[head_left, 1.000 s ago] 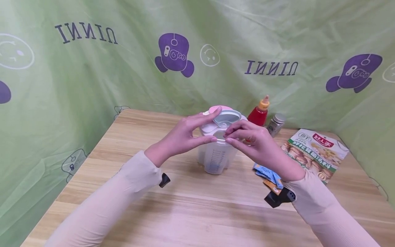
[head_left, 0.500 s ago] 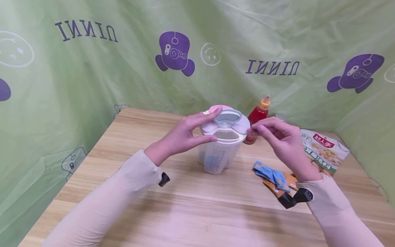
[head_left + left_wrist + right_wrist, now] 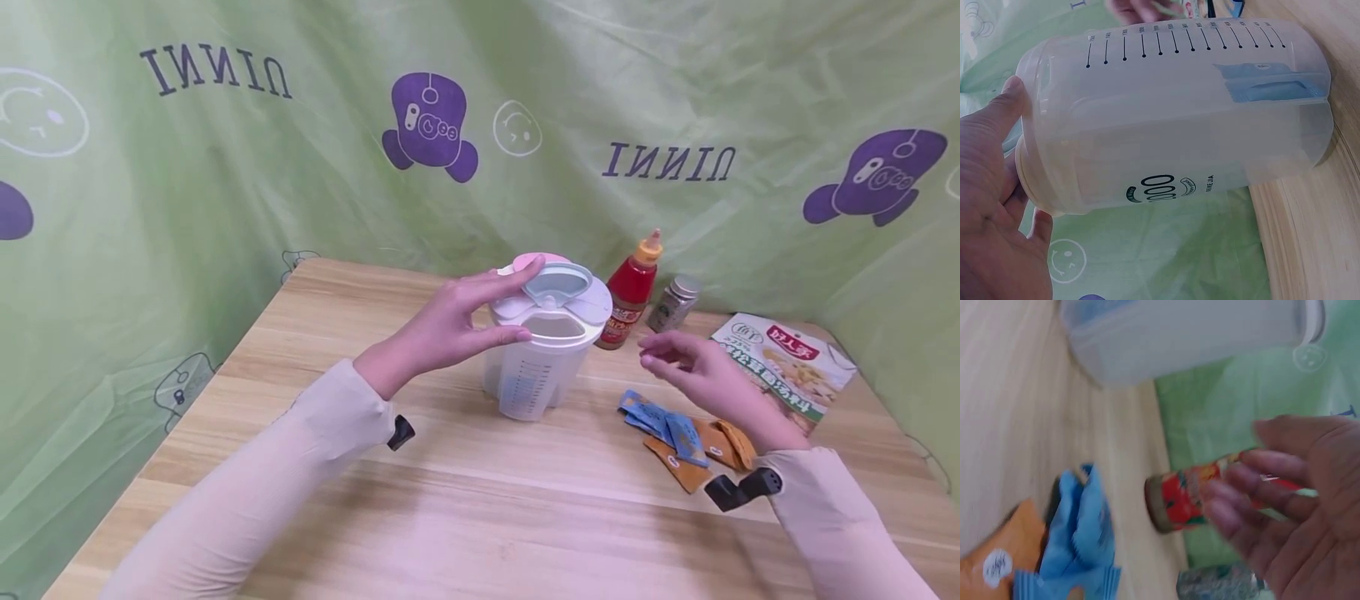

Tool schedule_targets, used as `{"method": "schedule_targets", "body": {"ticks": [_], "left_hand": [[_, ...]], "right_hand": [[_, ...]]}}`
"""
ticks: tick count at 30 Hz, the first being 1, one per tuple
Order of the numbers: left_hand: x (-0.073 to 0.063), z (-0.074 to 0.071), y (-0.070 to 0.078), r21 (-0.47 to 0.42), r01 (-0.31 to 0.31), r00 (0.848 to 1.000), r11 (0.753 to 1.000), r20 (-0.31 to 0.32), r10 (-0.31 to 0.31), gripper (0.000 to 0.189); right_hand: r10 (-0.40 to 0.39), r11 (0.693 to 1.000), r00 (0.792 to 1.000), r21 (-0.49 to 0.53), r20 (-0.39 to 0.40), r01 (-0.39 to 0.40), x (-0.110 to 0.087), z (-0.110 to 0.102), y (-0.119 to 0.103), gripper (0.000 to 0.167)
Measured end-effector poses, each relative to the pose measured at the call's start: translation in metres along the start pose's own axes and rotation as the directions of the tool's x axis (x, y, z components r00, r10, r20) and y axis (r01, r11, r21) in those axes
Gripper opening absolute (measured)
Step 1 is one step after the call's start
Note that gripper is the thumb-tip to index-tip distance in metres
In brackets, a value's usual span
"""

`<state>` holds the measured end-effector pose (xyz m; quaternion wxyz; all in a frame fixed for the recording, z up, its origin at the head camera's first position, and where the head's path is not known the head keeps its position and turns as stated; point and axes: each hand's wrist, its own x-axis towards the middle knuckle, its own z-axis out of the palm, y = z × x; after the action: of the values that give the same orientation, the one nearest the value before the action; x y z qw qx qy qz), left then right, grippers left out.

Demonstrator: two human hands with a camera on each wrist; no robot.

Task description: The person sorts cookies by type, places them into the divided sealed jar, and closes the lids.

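A translucent storage canister (image 3: 534,375) with measuring lines stands upright on the table. Its white lid has a pink flap at the back and a raised grey-blue flap (image 3: 557,282); the front opening is uncovered. My left hand (image 3: 442,329) grips the lid's left side, thumb at the front rim and fingers over the top. Through the wall in the left wrist view, a blue packet (image 3: 1266,82) lies at the bottom. My right hand (image 3: 693,375) hovers with loosely bent fingers, holding nothing, above blue sachets (image 3: 663,421) and orange sachets (image 3: 678,462).
Behind the right hand stand a red sauce bottle (image 3: 628,292) with a yellow cap and a small grey-capped jar (image 3: 673,304). A printed food packet (image 3: 795,358) lies to the right. A green curtain (image 3: 315,183) hangs along the table's back edge.
My right hand has left the canister's front opening and moved right, over the sachets. My left hand stays on the lid. A blue packet has come to show inside the canister.
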<state>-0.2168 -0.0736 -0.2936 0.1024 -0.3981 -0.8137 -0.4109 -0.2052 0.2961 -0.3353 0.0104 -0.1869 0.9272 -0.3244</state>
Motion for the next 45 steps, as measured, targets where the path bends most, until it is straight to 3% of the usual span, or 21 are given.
{"method": "schedule_targets", "body": {"ticks": [4, 8, 12, 15, 35, 41, 45], "left_hand": [[0.0, 0.0, 0.0, 0.001, 0.013, 1.0, 1.0, 0.004, -0.013, 0.078], [-0.001, 0.0, 0.0, 0.001, 0.004, 1.0, 1.0, -0.008, -0.003, 0.078], [-0.001, 0.001, -0.001, 0.001, -0.003, 1.0, 1.0, -0.014, 0.003, 0.078], [0.0, 0.0, -0.001, 0.005, -0.006, 1.0, 1.0, -0.013, 0.007, 0.078], [-0.003, -0.001, 0.0, -0.005, 0.039, 0.999, 0.999, 0.0, -0.039, 0.078], [-0.002, -0.001, 0.002, -0.011, 0.041, 0.999, 0.999, 0.008, -0.041, 0.079], [-0.001, -0.001, 0.002, -0.013, 0.042, 0.999, 0.999, 0.007, -0.042, 0.08]], "right_hand": [[0.02, 0.997, 0.989, -0.081, 0.144, -0.009, 0.002, 0.007, 0.014, 0.032], [0.066, 0.994, 0.964, -0.1, 0.258, -0.041, 0.004, 0.013, 0.022, 0.041], [0.093, 0.991, 0.94, -0.12, 0.328, -0.056, 0.004, 0.018, 0.025, 0.049], [0.105, 0.989, 0.934, -0.135, 0.342, -0.062, 0.004, 0.019, 0.025, 0.05], [0.067, 0.987, 0.975, -0.154, 0.214, -0.034, 0.01, 0.022, 0.031, 0.045], [0.024, 0.995, 0.991, -0.094, 0.129, -0.012, 0.006, 0.017, 0.027, 0.038], [0.043, 0.999, 0.997, -0.026, 0.057, -0.042, 0.005, 0.013, 0.02, 0.036]]}}
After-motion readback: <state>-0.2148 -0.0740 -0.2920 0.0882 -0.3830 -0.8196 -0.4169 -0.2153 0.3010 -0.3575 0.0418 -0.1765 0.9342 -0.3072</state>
